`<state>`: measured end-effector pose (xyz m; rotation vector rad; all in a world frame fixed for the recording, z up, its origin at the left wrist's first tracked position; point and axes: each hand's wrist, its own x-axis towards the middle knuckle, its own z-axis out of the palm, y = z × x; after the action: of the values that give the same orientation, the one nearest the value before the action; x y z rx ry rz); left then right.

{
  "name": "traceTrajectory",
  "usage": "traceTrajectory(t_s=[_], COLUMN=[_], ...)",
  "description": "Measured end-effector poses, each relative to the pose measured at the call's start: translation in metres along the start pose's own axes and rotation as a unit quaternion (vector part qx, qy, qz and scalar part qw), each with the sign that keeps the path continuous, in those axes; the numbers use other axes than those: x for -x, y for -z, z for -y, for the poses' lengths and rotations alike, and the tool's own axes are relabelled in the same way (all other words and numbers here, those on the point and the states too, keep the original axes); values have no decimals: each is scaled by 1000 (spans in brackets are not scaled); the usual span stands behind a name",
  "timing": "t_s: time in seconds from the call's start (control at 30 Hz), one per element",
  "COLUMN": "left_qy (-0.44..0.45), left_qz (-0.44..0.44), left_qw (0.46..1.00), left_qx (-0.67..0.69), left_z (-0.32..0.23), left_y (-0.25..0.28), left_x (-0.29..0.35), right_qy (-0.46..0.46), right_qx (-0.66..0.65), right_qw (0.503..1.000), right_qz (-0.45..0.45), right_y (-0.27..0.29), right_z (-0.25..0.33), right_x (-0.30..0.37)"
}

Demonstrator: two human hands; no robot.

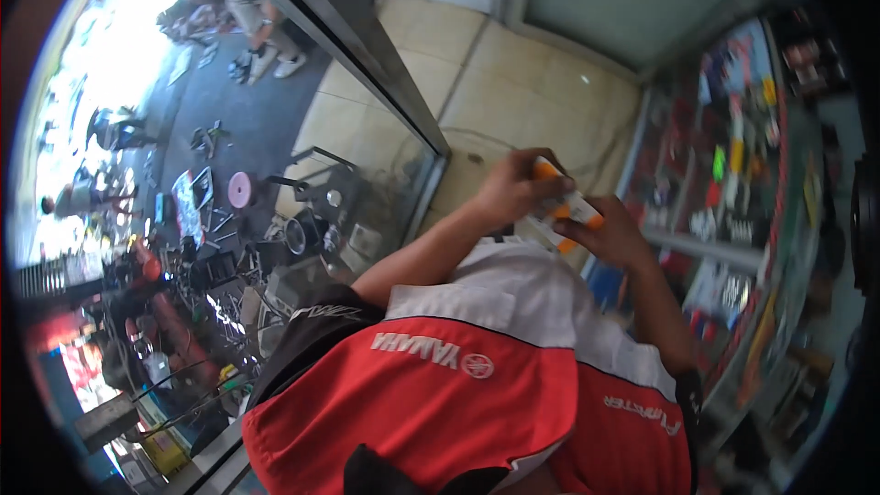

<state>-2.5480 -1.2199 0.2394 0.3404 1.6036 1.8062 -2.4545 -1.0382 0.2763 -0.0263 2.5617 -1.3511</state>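
Both my hands are raised in front of my chest over the tiled floor. My left hand (510, 191) pinches the top of a small orange-and-white box (570, 208), and its fingers curl over the orange end. My right hand (620, 236) grips the same box from below and the right. A second orange-and-white piece shows just under it, partly hidden by my fingers. Whether it is one pack or a small stack, I cannot tell. My red, white and black shirt (477, 394) fills the lower middle of the view.
A glass display case (752, 183) with colourful packaged goods runs along the right. To the left stands a metal-framed glass pane (367, 55). Behind it lie tools, metal parts and a pink disc (239, 189), with people sitting farther off. Beige floor tiles (513, 82) lie ahead.
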Motion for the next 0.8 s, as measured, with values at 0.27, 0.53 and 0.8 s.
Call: traceTrajectory(t_s=[0.27,0.53,0.8], left_qy=[66,-90,-141], left_qz=[-202,-444,-665], left_qw=[973,843,694], left_qx=[92,289,238], left_z=[-87,-122,-172], left_y=[52,35,0], left_x=[-167,-273,-478], right_qy=[348,96,192], right_qx=[223,-128,-55], right_qw=[911,926,772], right_qz=[4,341,604], right_y=[129,224,340], right_z=[-10,-42,-59], right_x=[-205,-393,-615])
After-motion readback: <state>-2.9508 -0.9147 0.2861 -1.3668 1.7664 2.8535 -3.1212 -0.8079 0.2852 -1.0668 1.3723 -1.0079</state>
